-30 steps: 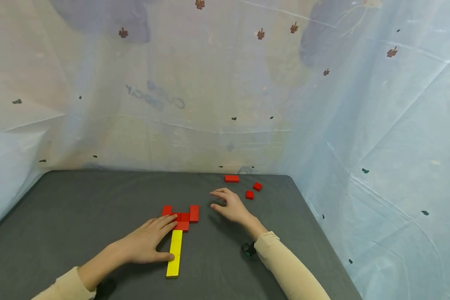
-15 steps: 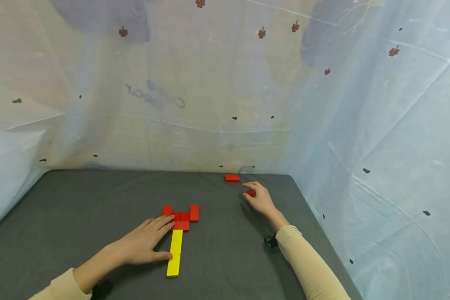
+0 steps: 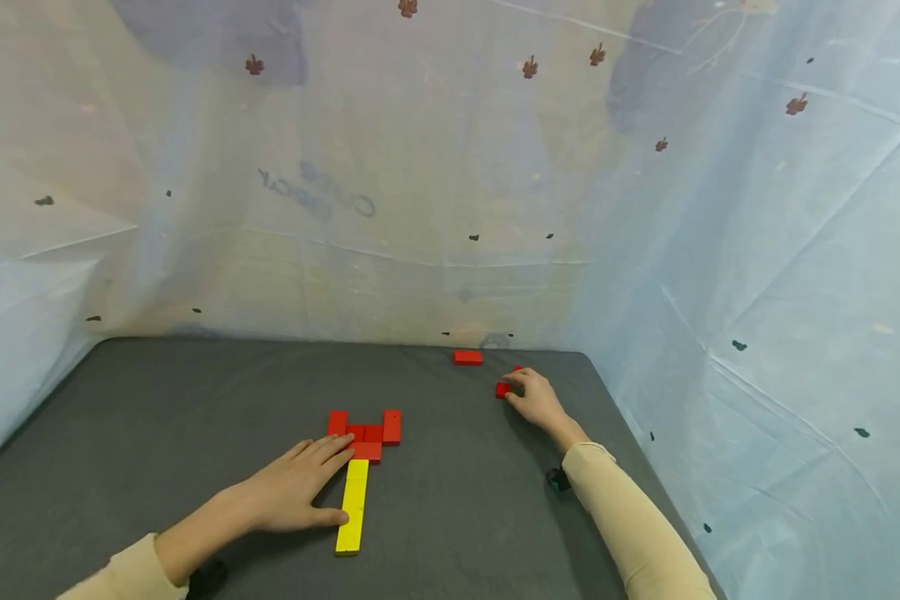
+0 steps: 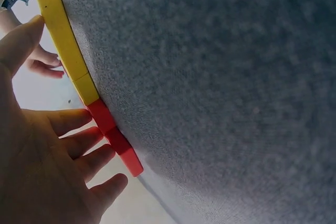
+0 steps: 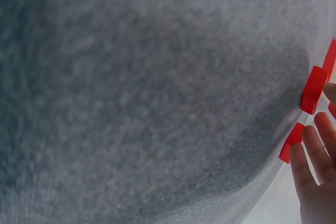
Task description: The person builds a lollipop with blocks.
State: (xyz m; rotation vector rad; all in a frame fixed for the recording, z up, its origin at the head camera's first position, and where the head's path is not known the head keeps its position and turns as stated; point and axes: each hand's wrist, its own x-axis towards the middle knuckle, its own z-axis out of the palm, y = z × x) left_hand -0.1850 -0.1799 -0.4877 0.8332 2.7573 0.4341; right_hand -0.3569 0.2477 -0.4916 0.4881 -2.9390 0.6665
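My left hand [image 3: 296,492] lies spread on the left side of a flat block figure. Its fingertips rest on red blocks [image 3: 365,452], and its thumb touches the edge of a long yellow strip [image 3: 352,508]. In the left wrist view, the fingers [image 4: 73,121] look fairly straight along these blocks. At the far right, my right hand [image 3: 542,402] has thumb and index finger beside a small red cube [image 3: 502,390] standing on the table; contact is unclear. Behind those fingers a second red cube [image 3: 517,368] is mostly hidden. The right wrist view shows extended fingers [image 5: 315,156].
A red rectangular block [image 3: 468,357] lies near the back edge of the dark grey table [image 3: 217,400]. Upright red blocks [image 3: 392,427] form the figure's far end. Translucent sheeting [image 3: 390,208] hangs behind the table and along its right side.
My right hand has moved right and away from me, from beside the figure to the small red cubes. My left hand stays on the figure, and the blocks have not visibly moved.
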